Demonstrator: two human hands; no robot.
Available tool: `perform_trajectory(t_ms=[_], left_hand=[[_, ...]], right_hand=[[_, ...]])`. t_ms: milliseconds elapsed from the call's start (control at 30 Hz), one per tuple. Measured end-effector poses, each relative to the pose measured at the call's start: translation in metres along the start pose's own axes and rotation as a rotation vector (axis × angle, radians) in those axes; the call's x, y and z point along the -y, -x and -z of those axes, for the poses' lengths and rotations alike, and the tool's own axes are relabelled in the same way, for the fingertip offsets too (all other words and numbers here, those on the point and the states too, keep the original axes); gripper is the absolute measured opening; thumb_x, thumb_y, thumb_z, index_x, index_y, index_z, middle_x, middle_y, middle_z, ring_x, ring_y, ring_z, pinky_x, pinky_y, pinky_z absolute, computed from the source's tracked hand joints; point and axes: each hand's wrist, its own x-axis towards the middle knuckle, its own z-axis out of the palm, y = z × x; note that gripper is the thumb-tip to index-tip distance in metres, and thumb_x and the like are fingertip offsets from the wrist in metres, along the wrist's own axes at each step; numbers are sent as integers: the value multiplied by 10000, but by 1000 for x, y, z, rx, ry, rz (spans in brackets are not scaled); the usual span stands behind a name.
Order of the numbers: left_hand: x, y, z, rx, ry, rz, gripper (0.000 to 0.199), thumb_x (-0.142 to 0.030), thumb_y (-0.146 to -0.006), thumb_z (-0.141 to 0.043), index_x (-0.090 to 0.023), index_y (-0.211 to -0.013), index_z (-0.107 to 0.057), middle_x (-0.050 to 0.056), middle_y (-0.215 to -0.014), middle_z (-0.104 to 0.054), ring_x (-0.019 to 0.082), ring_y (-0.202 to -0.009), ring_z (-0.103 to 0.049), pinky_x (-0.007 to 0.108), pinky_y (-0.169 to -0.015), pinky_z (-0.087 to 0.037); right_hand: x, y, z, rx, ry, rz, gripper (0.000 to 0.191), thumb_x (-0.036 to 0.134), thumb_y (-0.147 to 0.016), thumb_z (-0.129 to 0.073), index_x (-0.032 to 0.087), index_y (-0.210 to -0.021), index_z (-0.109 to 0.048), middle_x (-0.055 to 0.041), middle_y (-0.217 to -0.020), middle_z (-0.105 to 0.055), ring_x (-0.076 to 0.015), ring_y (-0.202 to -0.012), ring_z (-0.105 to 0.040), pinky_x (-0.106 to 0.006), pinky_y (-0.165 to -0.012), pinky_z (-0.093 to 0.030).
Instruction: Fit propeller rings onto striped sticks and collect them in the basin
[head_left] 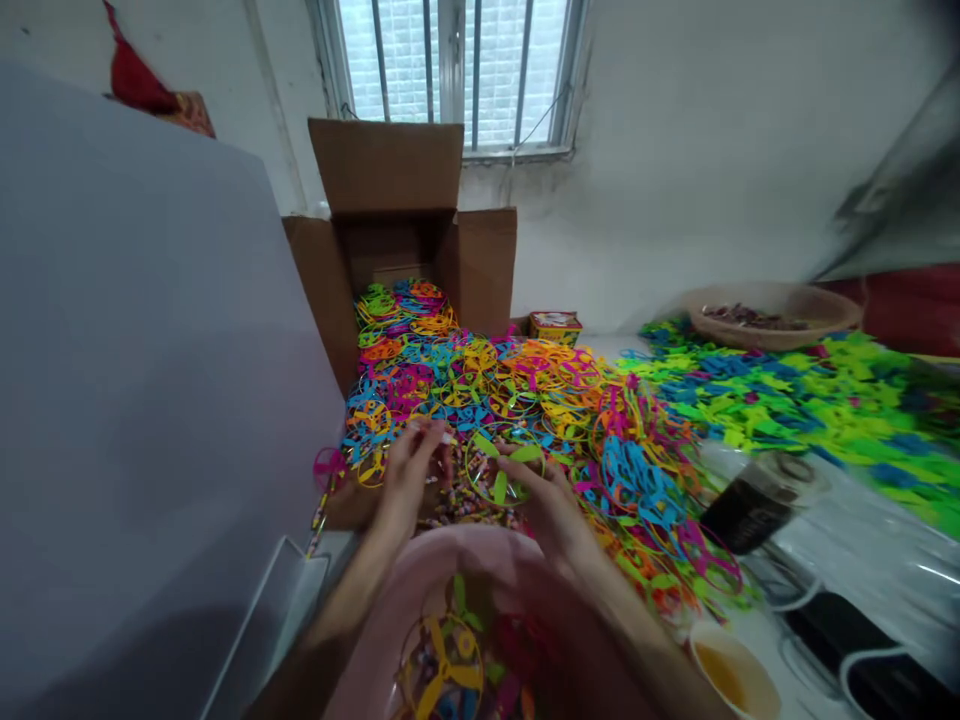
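Note:
My right hand (551, 495) is closed on the edge of a light-green propeller disc (500, 487), a ring with three blades. My left hand (412, 460) has its thumb and fingers pinched together to the left of the disc. A small whitish bit shows at those fingertips, too blurred to name. Beneath both hands lie many small striped multicoloured pieces (469, 508). Just behind spreads a heap of propeller discs (480, 375) in blue, yellow, pink, orange and green. Between my forearms stands a pink tub (480, 537), with a yellow propeller disc (442, 672) and other parts inside.
An open cardboard box (386, 165) spills discs at the back. To the right are green and blue flat pieces (810, 400), a round basin (772, 335), a dark-labelled jar (757, 505) and a cup with orange liquid (731, 675). A pale panel (157, 400) rises at left.

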Motion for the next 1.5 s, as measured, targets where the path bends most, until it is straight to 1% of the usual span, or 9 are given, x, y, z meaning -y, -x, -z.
perform_trajectory(t_ms=[133,267,400,467,567,700,967,1100,1500], left_hand=[[7,24,-17,-18,100,1,391,-536,-814,-752,-183,-890,-602,-54,-620,-569,90,-477,-523,184,-440,-426],[11,33,-15,-59,162,-4,367,-515,-839,-751,-194,-884,-578,-73,-594,-537,73,-463,-487,171,-448,-419],[9,31,-10,-71,165,-40,332,-487,-850,-757,-199,-890,-596,-76,-563,-522,71,-463,-482,166,-460,-412],[9,29,-8,-74,165,-41,322,-483,-855,-753,-201,-891,-602,-73,-567,-527,70,-460,-477,164,-454,-406],[12,27,-6,-47,160,-18,309,-474,-869,-740,-203,-906,-598,-64,-590,-542,77,-476,-493,167,-459,-417],[12,27,-5,3,183,-5,307,-452,-851,-761,-201,-904,-593,-58,-635,-556,75,-490,-505,174,-465,-435],[9,34,-8,133,91,17,297,-461,-869,-735,-186,-852,-622,-54,-595,-531,78,-453,-488,165,-391,-426],[9,34,-9,80,124,6,306,-464,-863,-740,-195,-840,-597,-67,-574,-513,70,-427,-467,160,-376,-406],[18,40,-14,57,133,93,354,-495,-825,-771,-195,-832,-583,-68,-599,-519,50,-442,-442,156,-411,-326]], right_hand=[[-5,8,1,29,-13,-36,322,400,-653,-903,267,-918,-777,-33,-981,-750,-251,-786,-701,-346,-571,-582],[-7,15,4,15,54,-5,318,498,-719,-848,281,-944,-788,-49,-1048,-744,-263,-851,-707,-372,-665,-600],[-3,15,10,162,201,54,663,779,-922,-391,260,-1019,-792,-106,-987,-757,-297,-916,-711,-422,-768,-584],[-3,15,11,173,349,144,538,718,-919,-504,271,-1048,-773,-83,-997,-748,-276,-934,-702,-391,-798,-571],[-7,14,10,133,610,331,361,470,-814,-784,290,-1122,-727,-20,-927,-709,-226,-867,-684,-333,-790,-549],[-12,15,9,142,858,551,109,355,-881,-738,263,-941,-734,-14,-881,-714,-208,-837,-663,-317,-779,-519],[-7,20,7,142,1049,826,75,303,-952,-687,235,-984,-680,-22,-883,-738,-213,-833,-666,-362,-831,-501],[-9,21,5,156,1063,886,57,281,-965,-668,237,-1000,-662,-21,-878,-736,-209,-819,-672,-387,-873,-499],[-10,28,9,120,1221,978,103,248,-1000,-583,214,-1077,-644,-57,-901,-737,-236,-832,-666,-370,-734,-475]])
